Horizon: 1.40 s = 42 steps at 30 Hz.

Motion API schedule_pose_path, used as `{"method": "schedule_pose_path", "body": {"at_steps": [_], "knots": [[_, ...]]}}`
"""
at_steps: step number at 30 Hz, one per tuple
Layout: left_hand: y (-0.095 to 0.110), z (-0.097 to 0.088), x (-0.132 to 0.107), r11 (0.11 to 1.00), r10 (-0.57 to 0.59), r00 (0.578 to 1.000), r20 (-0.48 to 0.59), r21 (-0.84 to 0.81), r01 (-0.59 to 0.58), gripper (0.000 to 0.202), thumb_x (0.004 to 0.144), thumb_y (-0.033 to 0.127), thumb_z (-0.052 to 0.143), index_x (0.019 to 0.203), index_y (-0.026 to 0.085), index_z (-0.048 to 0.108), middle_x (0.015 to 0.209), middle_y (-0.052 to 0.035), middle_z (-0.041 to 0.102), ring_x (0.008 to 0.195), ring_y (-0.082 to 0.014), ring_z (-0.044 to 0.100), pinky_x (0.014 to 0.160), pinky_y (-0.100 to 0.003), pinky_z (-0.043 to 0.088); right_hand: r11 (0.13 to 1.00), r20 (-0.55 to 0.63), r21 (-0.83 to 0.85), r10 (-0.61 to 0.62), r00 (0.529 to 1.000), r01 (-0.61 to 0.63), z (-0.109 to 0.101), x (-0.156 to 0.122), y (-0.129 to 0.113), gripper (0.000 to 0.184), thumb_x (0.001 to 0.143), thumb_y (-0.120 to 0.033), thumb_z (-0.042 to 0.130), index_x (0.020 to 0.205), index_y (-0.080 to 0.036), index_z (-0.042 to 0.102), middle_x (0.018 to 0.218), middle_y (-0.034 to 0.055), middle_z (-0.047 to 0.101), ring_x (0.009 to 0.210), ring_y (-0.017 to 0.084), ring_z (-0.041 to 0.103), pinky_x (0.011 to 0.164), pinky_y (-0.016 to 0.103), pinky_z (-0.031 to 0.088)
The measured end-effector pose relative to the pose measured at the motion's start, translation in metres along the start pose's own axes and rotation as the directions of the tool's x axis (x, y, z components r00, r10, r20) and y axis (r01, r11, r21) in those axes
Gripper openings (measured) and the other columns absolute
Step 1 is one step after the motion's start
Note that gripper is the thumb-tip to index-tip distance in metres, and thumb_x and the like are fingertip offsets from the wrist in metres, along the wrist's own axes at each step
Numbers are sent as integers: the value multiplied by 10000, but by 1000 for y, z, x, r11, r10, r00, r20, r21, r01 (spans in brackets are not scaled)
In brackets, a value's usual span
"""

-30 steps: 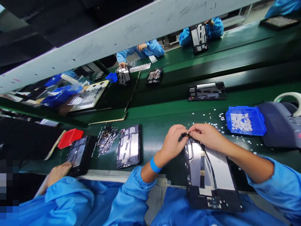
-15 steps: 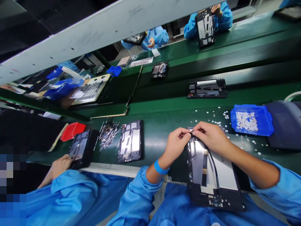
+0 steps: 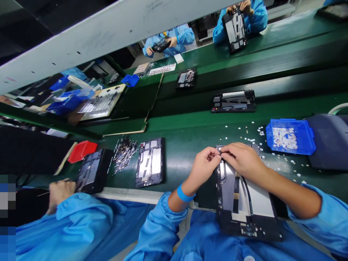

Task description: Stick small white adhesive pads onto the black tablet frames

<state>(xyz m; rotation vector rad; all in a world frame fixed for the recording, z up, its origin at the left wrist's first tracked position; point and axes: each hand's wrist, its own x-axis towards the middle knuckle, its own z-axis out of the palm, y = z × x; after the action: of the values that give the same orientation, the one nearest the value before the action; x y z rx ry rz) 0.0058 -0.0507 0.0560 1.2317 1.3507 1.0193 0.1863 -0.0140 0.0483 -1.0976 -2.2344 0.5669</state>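
An opened tablet (image 3: 255, 195) lies face down in front of me, its near end reaching past the bench edge toward my lap. Both hands meet at its far left corner. My left hand (image 3: 205, 165) pinches with thumb and forefinger at that corner, and my right hand (image 3: 241, 157) pinches right beside it from the other side. Whatever sits between the fingertips is small and dark, too hidden to name. A black cable (image 3: 247, 195) runs along the tablet's inside, from under my right hand down to the small board at the near end.
A blue bin (image 3: 310, 136) of small white pieces stands right, with loose pieces scattered around it. Left are another opened tablet (image 3: 149, 161), a pile of thin metal strips (image 3: 123, 154) and a red tray (image 3: 81, 151). More tablets (image 3: 233, 100) lie farther back. Co-workers sit left and opposite.
My hands stay at the tablet's corner, with only slight finger shifts. At left, a co-worker's hand has drawn away from its tablet. Opposite, another co-worker has lowered and tilted a tablet.
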Motion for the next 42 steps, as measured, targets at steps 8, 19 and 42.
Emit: {"method": "schedule_pose_path", "body": {"at_steps": [8,19,42], "knots": [[3,-4,1,998,18,1000,5,67,-19,94,836,277,645,854,185,659,755,17,605,677,-124,512,630,-245,399,999,8,-30,45,999,-45,0,2,-2,182,973,-209,591,888,-204,752,884,47,781,845,216,713,778,317,487],[-5,-1,4,1000,-4,998,-59,-31,2,75,813,247,688,828,187,647,873,-25,683,788,-147,600,726,-256,463,919,-105,-203,322,941,-337,-45,-15,18,157,859,-224,585,709,-214,630,756,34,683,738,188,613,662,297,371],[-11,11,-10,1000,21,988,-155,5,-20,19,837,181,657,828,193,668,916,-39,736,875,-172,669,823,-297,502,976,-26,-84,201,979,-202,-2,-6,-17,187,891,-174,584,769,-222,717,759,27,703,736,190,628,685,298,391]]}}
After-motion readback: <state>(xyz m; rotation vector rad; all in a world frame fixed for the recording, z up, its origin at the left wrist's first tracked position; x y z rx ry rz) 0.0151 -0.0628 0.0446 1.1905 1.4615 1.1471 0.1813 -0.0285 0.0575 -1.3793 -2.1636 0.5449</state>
